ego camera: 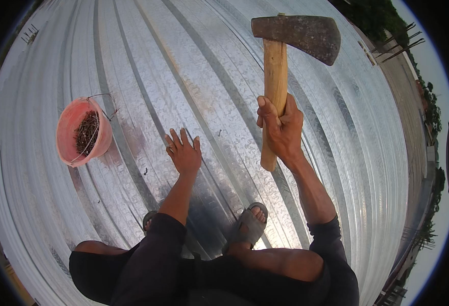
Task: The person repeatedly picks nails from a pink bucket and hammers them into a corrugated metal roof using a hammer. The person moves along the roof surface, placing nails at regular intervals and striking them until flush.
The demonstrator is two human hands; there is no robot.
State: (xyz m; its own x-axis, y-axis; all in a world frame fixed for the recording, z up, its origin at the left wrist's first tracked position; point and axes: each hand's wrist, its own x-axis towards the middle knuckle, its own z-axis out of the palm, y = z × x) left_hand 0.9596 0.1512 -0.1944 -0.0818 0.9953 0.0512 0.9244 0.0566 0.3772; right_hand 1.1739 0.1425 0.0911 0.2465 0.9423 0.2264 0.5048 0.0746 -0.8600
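Observation:
My right hand (283,128) is closed around the wooden handle of a hatchet (275,72), raised above ribbed galvanized metal sheeting (213,168). The hatchet's dark, worn steel head is at the top, its broad blade towards the right. My left hand (185,150) is spread with its palm down over the sheeting, resting on or just above it; the palm is hidden. To the left of that hand, a faded red plastic bucket (105,139) with a wire handle leans towards me and holds many nails (87,133). A single nail (219,132) is on the sheeting between my hands.
My sandalled foot (253,223) is on the metal, with the other partly hidden behind my left arm. A small dark piece (145,171) lies near the left foot. Rebar ends (400,46) stick up past the sheeting's right edge, and more rebar (30,34) stands at the far left.

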